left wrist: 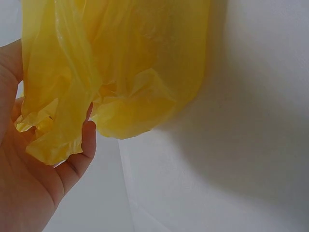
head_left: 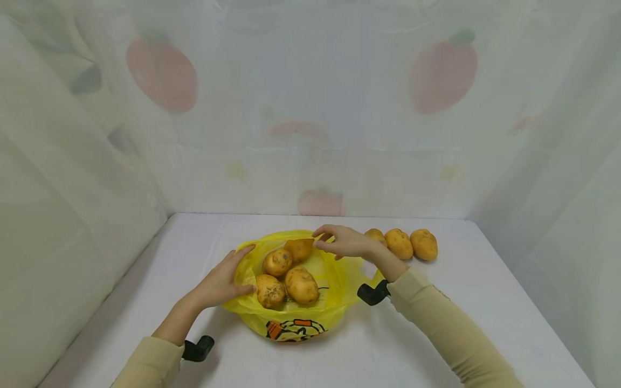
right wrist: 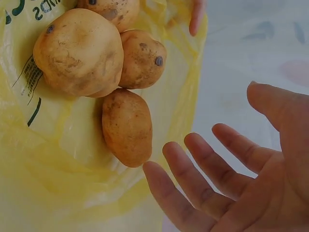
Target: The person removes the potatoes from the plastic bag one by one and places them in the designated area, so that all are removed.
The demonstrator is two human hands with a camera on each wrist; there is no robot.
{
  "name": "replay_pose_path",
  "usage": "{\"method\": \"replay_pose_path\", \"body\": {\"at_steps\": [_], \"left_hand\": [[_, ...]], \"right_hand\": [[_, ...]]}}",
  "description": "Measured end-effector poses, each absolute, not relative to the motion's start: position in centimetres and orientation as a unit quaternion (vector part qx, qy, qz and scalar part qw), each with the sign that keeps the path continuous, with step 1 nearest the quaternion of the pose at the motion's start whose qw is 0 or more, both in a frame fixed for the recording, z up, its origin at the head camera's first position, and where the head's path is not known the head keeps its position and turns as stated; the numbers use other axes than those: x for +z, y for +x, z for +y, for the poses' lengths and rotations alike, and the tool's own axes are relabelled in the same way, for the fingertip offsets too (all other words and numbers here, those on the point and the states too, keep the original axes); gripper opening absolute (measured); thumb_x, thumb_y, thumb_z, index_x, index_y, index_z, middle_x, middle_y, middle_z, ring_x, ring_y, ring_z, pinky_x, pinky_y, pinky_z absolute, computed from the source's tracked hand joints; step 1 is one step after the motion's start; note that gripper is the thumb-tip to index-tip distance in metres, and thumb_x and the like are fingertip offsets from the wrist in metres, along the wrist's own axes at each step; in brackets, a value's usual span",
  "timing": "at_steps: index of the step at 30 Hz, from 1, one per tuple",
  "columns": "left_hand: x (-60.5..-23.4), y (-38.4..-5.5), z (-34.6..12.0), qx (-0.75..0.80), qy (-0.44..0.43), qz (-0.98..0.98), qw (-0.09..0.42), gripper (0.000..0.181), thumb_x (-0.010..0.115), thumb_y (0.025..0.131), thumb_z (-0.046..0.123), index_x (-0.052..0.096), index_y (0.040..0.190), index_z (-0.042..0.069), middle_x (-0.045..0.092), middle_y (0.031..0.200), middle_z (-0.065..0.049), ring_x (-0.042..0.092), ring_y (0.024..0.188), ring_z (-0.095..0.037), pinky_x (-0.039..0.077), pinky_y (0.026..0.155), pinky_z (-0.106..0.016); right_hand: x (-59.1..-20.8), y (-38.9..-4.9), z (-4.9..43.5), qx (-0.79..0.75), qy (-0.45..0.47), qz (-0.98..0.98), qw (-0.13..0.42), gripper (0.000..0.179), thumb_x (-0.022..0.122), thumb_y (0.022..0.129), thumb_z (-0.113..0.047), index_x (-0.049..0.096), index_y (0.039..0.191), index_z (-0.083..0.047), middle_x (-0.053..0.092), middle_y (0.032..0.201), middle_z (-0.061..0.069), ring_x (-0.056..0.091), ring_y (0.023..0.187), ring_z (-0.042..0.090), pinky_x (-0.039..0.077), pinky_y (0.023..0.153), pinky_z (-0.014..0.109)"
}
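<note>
I'm gripping the yellow bag (head_left: 310,313) with my left hand (head_left: 220,281), four potatoes (head_left: 294,281) lying inside, dark lettering (right wrist: 42,8) showing too partially for reading, my right hand (head_left: 346,242) hovering, fingers loose, holding nothing, bag sitting mid-way between the worktop's (head_left: 315,366) sides, three more potatoes (head_left: 399,244) resting toward its far edge.

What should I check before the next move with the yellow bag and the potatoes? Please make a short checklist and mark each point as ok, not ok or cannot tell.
1. Bag mouth open: ok; the yellow bag gapes upward.
2. Bag steadied: ok; the left hand holds its left side.
3. Right hand free: ok; its fingers are spread and the palm is empty.
4. Potatoes in bag visible: ok; four can be counted.
5. No potatoes outside: not ok; three loose potatoes lie on the table, one partly hidden in the head view.
6. Bag bottom undamaged: cannot tell; its underside is out of sight.
</note>
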State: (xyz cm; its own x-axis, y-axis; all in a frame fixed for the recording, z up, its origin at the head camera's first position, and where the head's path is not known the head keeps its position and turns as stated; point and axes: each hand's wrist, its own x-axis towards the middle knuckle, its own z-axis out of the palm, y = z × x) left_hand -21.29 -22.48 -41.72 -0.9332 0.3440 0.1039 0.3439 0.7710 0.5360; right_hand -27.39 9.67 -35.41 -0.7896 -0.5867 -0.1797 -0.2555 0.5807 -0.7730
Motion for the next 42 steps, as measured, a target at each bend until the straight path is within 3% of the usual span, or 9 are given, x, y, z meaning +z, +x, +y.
{"method": "replay_pose_path", "body": {"at_steps": [7,11,20,32,42], "left_hand": [[-41.6,-21.3,-22.4,0.286,0.186,0.94,-0.003,0.089,0.077,0.073,0.027,0.026,0.145,0.018,0.031,0.144,-0.022,0.032,0.129,-0.046,0.033,0.092,-0.066],[-41.7,-21.3,-22.4,0.285,0.183,0.941,0.0,0.089,0.077,0.073,0.027,0.025,0.145,0.018,0.029,0.146,-0.022,0.027,0.131,-0.047,0.031,0.093,-0.067],[-41.5,-21.2,-22.4,0.292,0.18,0.939,0.006,0.089,0.077,0.073,0.025,0.025,0.145,0.019,0.028,0.147,-0.021,0.018,0.134,-0.049,0.026,0.094,-0.07],[-41.3,-21.2,-22.3,0.284,0.179,0.942,0.006,0.089,0.077,0.073,0.026,0.026,0.145,0.018,0.028,0.145,-0.024,0.029,0.13,-0.048,0.032,0.092,-0.068],[-41.4,-21.2,-22.5,0.288,0.173,0.942,0.009,0.089,0.077,0.073,0.027,0.026,0.145,0.018,0.029,0.146,-0.023,0.017,0.133,-0.05,0.025,0.094,-0.071]], "right_hand": [[-36.9,-27.9,9.0,-0.398,-0.236,0.854,0.237,0.046,0.055,0.091,-0.039,0.05,0.129,-0.014,0.056,0.117,0.007,0.057,0.105,0.03,0.054,0.074,0.039],[-37.5,-27.9,8.6,-0.395,-0.221,0.854,0.257,0.048,0.054,0.091,-0.039,0.047,0.131,-0.012,0.055,0.119,0.009,0.055,0.108,0.033,0.054,0.075,0.04],[-38.9,-28.7,7.6,-0.399,-0.206,0.848,0.281,0.047,0.055,0.091,-0.04,0.049,0.128,-0.013,0.055,0.119,0.008,0.056,0.107,0.032,0.054,0.074,0.04],[-40.8,-28.5,7.0,-0.403,-0.181,0.844,0.302,0.047,0.058,0.089,-0.039,0.05,0.126,-0.011,0.057,0.114,0.009,0.058,0.101,0.027,0.055,0.072,0.04],[-42.4,-28.0,6.1,-0.403,-0.184,0.835,0.327,0.049,0.061,0.087,-0.037,0.048,0.127,-0.011,0.054,0.118,0.009,0.058,0.1,0.024,0.054,0.072,0.042]]}}
